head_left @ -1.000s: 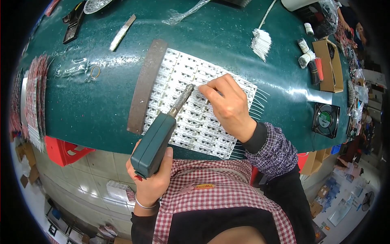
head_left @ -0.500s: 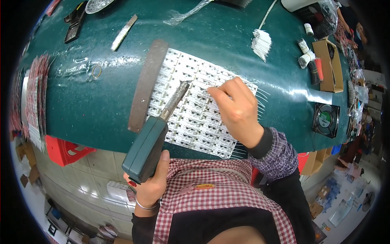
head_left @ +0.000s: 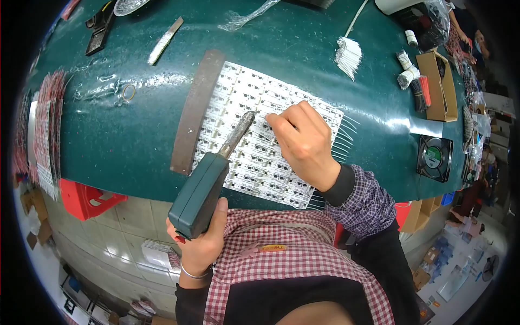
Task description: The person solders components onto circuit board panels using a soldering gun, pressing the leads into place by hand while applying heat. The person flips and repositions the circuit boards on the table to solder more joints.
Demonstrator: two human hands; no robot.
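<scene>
My left hand is closed around the handle of a soldering gun with a dark green body. Its metal barrel slants up and right, the tip over the middle of a white circuit board panel or very close to it. Rows of small dark parts cover the panel, and thin white wires stick out past its right edge. My right hand is over the panel with thumb and fingers pinched just right of the iron's tip. Whatever is in that pinch is too small to make out.
A brown bar lies along the panel's left edge. Bundled white wires, a cardboard box and a black fan sit to the right. Wired boards are stacked at the left, near a rubber band and a white-wrapped blade.
The soldering gun has shifted slightly to the right, its tip now a little lower. My right hand has moved left, closer to the tip. The panel has shifted very slightly.
</scene>
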